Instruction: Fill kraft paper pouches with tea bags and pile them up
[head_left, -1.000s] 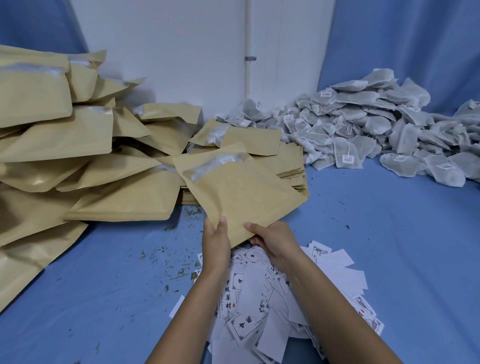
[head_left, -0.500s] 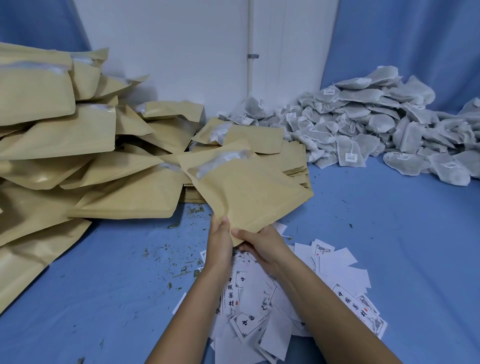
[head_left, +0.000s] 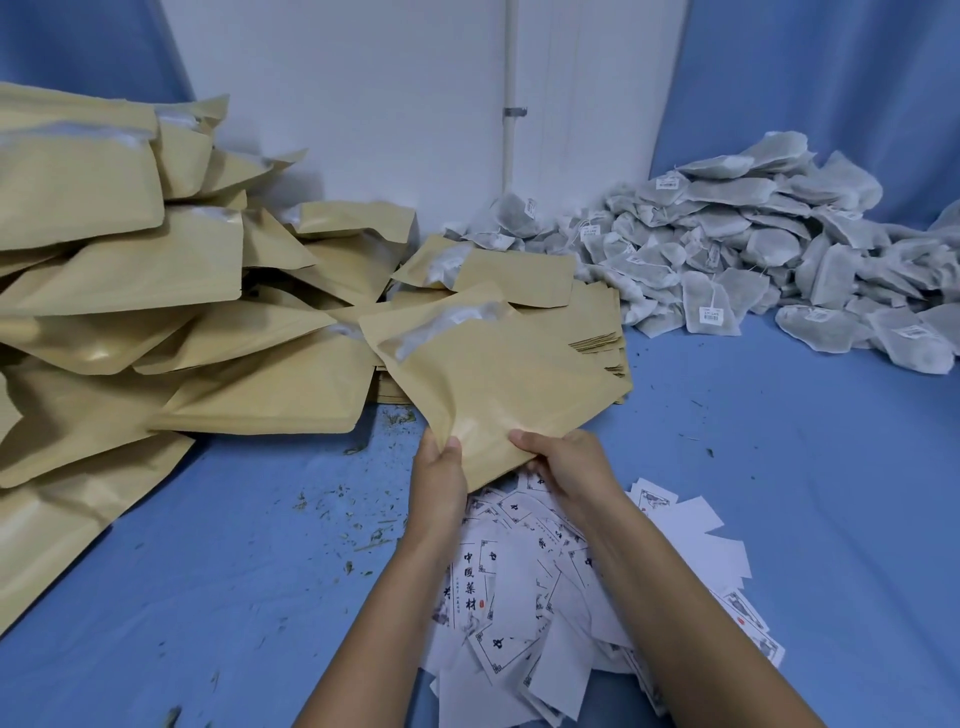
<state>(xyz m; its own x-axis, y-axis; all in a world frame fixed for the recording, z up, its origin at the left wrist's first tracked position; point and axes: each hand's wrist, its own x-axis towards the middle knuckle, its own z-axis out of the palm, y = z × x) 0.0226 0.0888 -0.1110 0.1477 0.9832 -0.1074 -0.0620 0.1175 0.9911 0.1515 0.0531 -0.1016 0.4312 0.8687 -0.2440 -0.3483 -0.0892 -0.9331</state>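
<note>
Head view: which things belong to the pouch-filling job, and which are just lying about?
Job:
kraft pouch, gripped by left hand and right hand
tea bag heap
flat pouch stack
bulging pouch pile

Lying about:
printed paper slips
loose tea crumbs
wall pipe

One white paper card (head_left: 470, 587) in the scattered heap carries black vertical characters, 中國藥材, beside a small red seal (head_left: 481, 604). The white tags (head_left: 712, 314) on the tea bags (head_left: 769, 249) bear print too small to read.
</note>
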